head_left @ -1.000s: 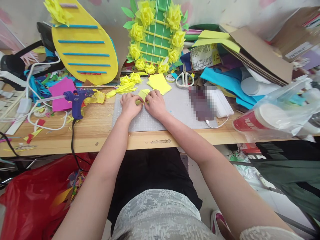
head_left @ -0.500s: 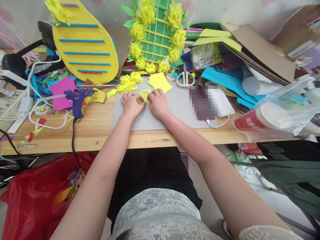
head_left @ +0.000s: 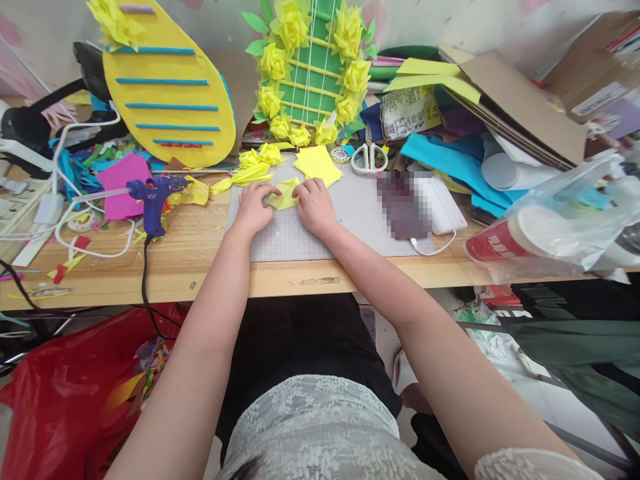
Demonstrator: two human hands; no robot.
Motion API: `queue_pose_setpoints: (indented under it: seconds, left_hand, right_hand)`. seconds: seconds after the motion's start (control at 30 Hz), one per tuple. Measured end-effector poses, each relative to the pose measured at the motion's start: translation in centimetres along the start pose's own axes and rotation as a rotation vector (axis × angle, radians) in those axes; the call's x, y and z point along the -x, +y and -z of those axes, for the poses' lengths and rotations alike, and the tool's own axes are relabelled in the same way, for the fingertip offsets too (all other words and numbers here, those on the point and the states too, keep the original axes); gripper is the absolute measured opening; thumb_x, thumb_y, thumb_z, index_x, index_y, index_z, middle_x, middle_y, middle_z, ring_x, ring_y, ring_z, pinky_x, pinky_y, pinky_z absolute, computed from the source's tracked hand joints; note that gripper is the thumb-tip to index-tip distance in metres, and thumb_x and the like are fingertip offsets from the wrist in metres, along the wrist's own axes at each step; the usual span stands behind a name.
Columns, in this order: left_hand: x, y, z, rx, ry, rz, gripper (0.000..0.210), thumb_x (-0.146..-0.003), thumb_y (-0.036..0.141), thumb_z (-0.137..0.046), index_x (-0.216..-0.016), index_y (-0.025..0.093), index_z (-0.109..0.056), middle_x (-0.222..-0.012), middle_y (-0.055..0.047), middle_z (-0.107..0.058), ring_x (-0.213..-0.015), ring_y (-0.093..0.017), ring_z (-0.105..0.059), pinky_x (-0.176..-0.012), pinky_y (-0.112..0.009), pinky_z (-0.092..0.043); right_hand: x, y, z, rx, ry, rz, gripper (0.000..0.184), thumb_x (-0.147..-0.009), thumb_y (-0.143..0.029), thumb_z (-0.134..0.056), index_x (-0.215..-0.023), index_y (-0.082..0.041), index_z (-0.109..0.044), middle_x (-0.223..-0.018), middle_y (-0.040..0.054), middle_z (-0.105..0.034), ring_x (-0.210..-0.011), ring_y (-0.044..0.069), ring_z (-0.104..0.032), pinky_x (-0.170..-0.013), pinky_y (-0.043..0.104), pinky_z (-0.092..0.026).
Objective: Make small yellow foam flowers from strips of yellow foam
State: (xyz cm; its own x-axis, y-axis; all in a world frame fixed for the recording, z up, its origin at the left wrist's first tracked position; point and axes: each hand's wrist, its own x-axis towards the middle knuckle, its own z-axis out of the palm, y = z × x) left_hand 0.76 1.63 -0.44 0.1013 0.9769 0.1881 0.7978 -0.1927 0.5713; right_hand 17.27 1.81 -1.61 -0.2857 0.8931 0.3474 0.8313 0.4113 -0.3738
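Note:
A small piece of folded yellow paper (head_left: 285, 195) lies on the grey cutting mat (head_left: 290, 243) between my two hands. My left hand (head_left: 254, 208) is at its left corner, with thumb and index finger closed around the edge. At the right corner, my right hand (head_left: 317, 208) pinches the paper, its other fingers curled and resting low over the mat. Just behind sits a stack of yellow paper squares (head_left: 319, 165). Several finished yellow paper flowers and petals (head_left: 255, 165) lie beyond my left hand.
White-handled scissors (head_left: 369, 159) and a tape roll (head_left: 341, 155) lie behind the mat. A blue glue gun (head_left: 153, 203) stands left. To the right are a white power bank (head_left: 440, 205) with cable and a bagged cup (head_left: 500, 240). A yellow board (head_left: 170, 100) and a flower-trimmed green board (head_left: 310, 87) lean behind.
My left hand has shifted left, away from my right hand, so more of the folded yellow paper shows between them. My right hand has barely moved.

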Motion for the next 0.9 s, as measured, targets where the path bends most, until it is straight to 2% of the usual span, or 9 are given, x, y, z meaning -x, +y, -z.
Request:
queue_pose_setpoints:
  seconds: [0.1, 0.23, 0.43, 0.57, 0.73, 0.9]
  left_hand:
    - [-0.1, -0.6, 0.0, -0.016, 0.004, -0.025, 0.041, -0.072, 0.007, -0.053, -0.105, 0.024, -0.069, -0.121, -0.005, -0.063, -0.122, -0.026, -0.051, -0.107, -0.044, -0.036]
    - [0.0, -0.4, 0.0, -0.051, 0.015, -0.034, 0.024, -0.076, 0.021, -0.062, -0.099, 0.023, -0.071, -0.114, -0.007, -0.065, -0.118, -0.029, -0.052, -0.105, -0.046, -0.036]
    - [-0.1, -0.1, 0.1, -0.020, 0.097, -0.129, 0.019, -0.076, 0.014, -0.058, -0.085, 0.023, -0.071, -0.104, -0.004, -0.066, -0.110, -0.024, -0.055, -0.101, -0.041, -0.039]
    - [-0.1, 0.3, 0.5, -0.002, 0.148, -0.141, 0.017, -0.075, 0.012, -0.055, -0.079, 0.022, -0.068, -0.101, -0.004, -0.065, -0.108, -0.023, -0.056, -0.101, -0.039, -0.040]
    - [0.2, 1.0, 1.0, 0.007, 0.096, -0.171, 0.016, -0.074, 0.011, -0.053, -0.077, 0.021, -0.065, -0.102, -0.004, -0.066, -0.109, -0.022, -0.057, -0.103, -0.039, -0.039]
    - [0.3, 1.0, 1.0, 0.000, 0.025, -0.230, 0.019, -0.073, 0.011, -0.050, -0.071, 0.022, -0.065, -0.098, -0.003, -0.069, -0.104, -0.021, -0.059, -0.099, -0.038, -0.042]
  right_hand:
    - [0.2, 0.3, 0.1, -0.054, 0.034, 0.037, 0.033, -0.081, -0.004, -0.038, -0.095, -0.018, -0.065, -0.103, 0.0112, -0.060, -0.105, 0.026, -0.044, -0.094, 0.041, -0.037]
    - [0.7, 0.6, 0.5, -0.073, 0.029, 0.064, 0.029, -0.078, -0.006, -0.042, -0.092, -0.018, -0.064, -0.099, 0.0107, -0.061, -0.103, 0.027, -0.045, -0.092, 0.040, -0.037]
    - [1.2, 0.4, 1.0, -0.036, -0.012, 0.066, 0.026, -0.079, -0.011, -0.046, -0.097, -0.017, -0.063, -0.103, 0.0114, -0.060, -0.103, 0.027, -0.046, -0.089, 0.039, -0.037]
    - [1.1, 0.4, 0.9, 0.000, -0.044, 0.078, 0.026, -0.081, -0.012, -0.047, -0.100, -0.018, -0.063, -0.107, 0.0115, -0.059, -0.103, 0.027, -0.046, -0.090, 0.039, -0.036]
    - [0.9, 0.5, 0.8, 0.008, -0.029, 0.037, 0.029, -0.085, -0.008, -0.040, -0.098, -0.018, -0.064, -0.104, 0.0110, -0.060, -0.100, 0.025, -0.047, -0.088, 0.039, -0.037]
    - [0.9, 0.5, 0.7, -0.005, -0.026, 0.048, 0.026, -0.086, -0.011, -0.042, -0.097, -0.018, -0.065, -0.102, 0.0108, -0.061, -0.097, 0.025, -0.047, -0.087, 0.038, -0.038]
